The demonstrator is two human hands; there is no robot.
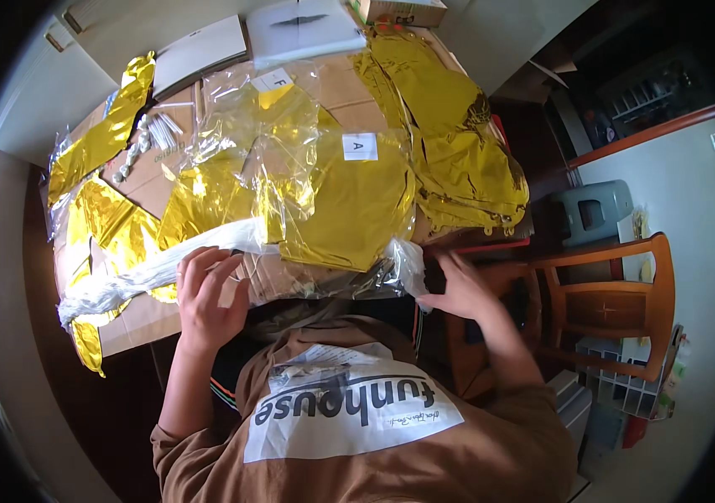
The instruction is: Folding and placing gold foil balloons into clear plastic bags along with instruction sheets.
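Note:
Along the near edge of the cardboard-covered table lies a long bundle of thin white strands (152, 264). My left hand (209, 293) is at its near side, thumb and fingers bent but apart; nothing shows in its grasp. My right hand (460, 289) hovers by the table's near right corner with its fingers spread, the thumb close to a crumpled white piece (408, 267) in clear plastic. Whether the thumb touches it, I cannot tell. Between and beyond my hands, a flat gold foil piece (349, 210) in a clear bag carries a white printed label (360, 147).
More gold foil sheets (458, 109) cover the right side, and a long gold strip (106, 142) lies at the left. White sticks (164, 132) rest near it. A white flat box (200, 54) stands at the back. To the right is a wooden chair (605, 302).

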